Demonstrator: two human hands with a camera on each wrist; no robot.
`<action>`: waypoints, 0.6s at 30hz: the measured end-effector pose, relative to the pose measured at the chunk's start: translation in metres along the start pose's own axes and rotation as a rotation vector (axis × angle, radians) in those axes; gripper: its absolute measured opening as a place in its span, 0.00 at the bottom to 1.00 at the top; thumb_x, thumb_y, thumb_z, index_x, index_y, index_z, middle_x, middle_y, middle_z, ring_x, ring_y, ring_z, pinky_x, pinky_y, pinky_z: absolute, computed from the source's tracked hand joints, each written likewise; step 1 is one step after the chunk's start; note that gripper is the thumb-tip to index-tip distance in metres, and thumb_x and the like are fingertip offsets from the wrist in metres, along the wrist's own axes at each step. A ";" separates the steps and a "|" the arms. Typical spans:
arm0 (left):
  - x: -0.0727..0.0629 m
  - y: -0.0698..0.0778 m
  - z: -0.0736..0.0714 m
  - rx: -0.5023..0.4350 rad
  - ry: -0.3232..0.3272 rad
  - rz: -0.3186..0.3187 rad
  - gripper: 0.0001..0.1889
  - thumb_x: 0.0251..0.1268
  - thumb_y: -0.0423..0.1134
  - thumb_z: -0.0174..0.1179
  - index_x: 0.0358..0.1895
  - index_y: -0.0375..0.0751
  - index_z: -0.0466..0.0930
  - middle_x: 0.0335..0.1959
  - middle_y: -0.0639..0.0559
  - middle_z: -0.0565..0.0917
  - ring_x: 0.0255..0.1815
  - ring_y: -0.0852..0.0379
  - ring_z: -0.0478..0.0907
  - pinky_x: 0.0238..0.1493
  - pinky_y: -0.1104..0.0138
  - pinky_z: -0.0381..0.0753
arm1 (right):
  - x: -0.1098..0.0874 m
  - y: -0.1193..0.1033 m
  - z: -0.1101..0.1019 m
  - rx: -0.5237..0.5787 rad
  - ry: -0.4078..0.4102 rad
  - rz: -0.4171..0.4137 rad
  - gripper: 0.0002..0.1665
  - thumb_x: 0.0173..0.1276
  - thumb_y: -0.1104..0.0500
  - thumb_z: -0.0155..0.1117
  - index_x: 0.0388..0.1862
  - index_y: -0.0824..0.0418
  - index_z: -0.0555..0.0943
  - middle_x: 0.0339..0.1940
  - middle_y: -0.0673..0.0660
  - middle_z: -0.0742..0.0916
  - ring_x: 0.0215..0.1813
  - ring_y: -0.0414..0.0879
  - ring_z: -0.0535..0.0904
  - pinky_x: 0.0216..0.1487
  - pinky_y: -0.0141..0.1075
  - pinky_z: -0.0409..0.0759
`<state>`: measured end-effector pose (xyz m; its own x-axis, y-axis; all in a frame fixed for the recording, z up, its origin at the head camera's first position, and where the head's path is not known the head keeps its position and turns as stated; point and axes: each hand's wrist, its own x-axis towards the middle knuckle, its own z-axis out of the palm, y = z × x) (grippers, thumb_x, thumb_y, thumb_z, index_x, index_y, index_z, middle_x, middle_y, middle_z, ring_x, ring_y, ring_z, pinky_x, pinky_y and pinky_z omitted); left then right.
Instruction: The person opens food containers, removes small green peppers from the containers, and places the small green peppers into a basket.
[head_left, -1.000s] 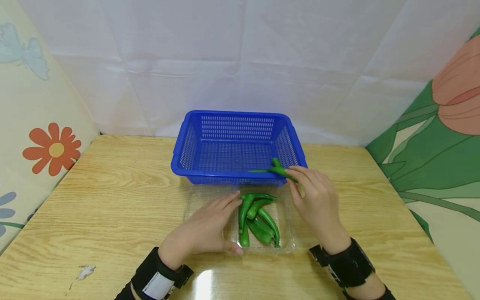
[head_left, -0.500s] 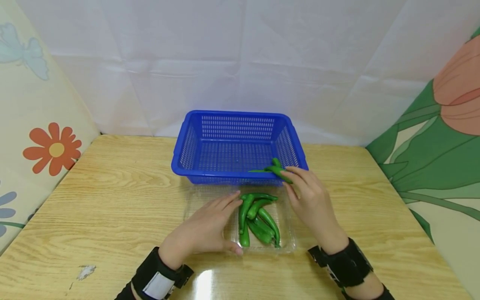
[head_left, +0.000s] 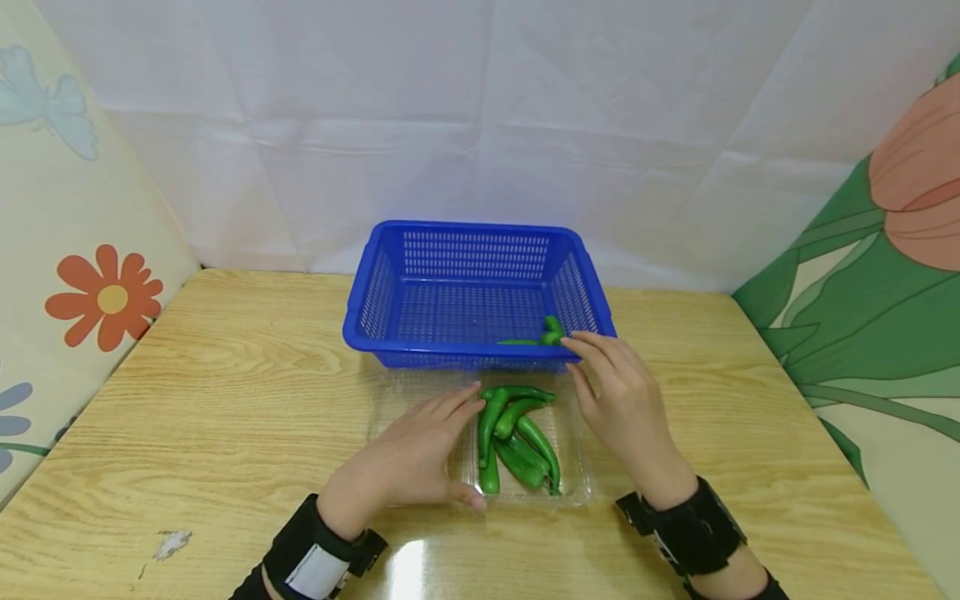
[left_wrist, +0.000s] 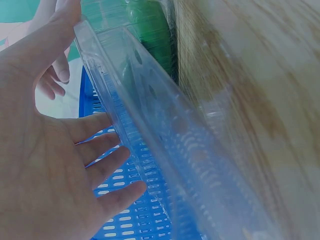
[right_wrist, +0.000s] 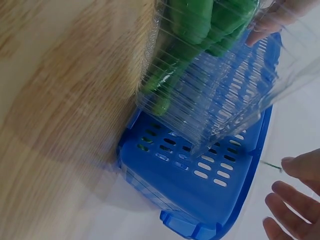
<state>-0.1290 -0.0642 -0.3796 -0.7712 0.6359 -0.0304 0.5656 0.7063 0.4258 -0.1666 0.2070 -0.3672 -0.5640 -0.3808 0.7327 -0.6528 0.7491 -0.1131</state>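
My right hand (head_left: 626, 400) is at the near right corner of the blue plastic basket (head_left: 360, 342), fingers loosely bent and parted from the thumb. In the right wrist view, a thin green stem (right_wrist: 271, 165) shows beside that thumb. Inside the basket, green chili peppers (head_left: 552, 333) lie near that corner, partly hidden by the rim. My left hand (head_left: 408, 454) spans the clear plastic box (head_left: 577, 483), thumb and fingers spread, with fingertips at its wall in the left wrist view. Several green chili peppers (head_left: 517, 437) lie piled in the box's right part.
The box stands on the wooden table (head_left: 247, 400), directly in front of the basket. Behind them hangs a white sheet (head_left: 480, 125). Panels with painted flowers stand at left and right.
The chili pepper that my right hand held over the basket's rim has left its fingers and dropped inside. That hand moved slightly left. My left hand stays put.
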 end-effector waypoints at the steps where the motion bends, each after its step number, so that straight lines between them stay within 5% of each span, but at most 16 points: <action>1: 0.000 0.000 0.000 0.000 -0.002 -0.003 0.62 0.42 0.68 0.72 0.78 0.37 0.54 0.81 0.45 0.49 0.79 0.43 0.49 0.77 0.49 0.52 | 0.000 0.000 0.000 -0.003 -0.004 -0.001 0.22 0.57 0.72 0.72 0.53 0.70 0.82 0.52 0.66 0.84 0.53 0.60 0.80 0.55 0.49 0.81; 18: 0.000 0.000 0.000 0.005 -0.015 -0.013 0.62 0.43 0.68 0.71 0.78 0.38 0.53 0.81 0.46 0.47 0.79 0.44 0.48 0.77 0.50 0.50 | -0.001 -0.001 0.000 0.008 -0.025 -0.026 0.20 0.58 0.71 0.71 0.51 0.69 0.82 0.50 0.64 0.85 0.52 0.59 0.80 0.55 0.48 0.80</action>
<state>-0.1290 -0.0642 -0.3794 -0.7743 0.6309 -0.0491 0.5569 0.7163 0.4204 -0.1659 0.2062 -0.3679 -0.5591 -0.4132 0.7187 -0.6711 0.7347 -0.0996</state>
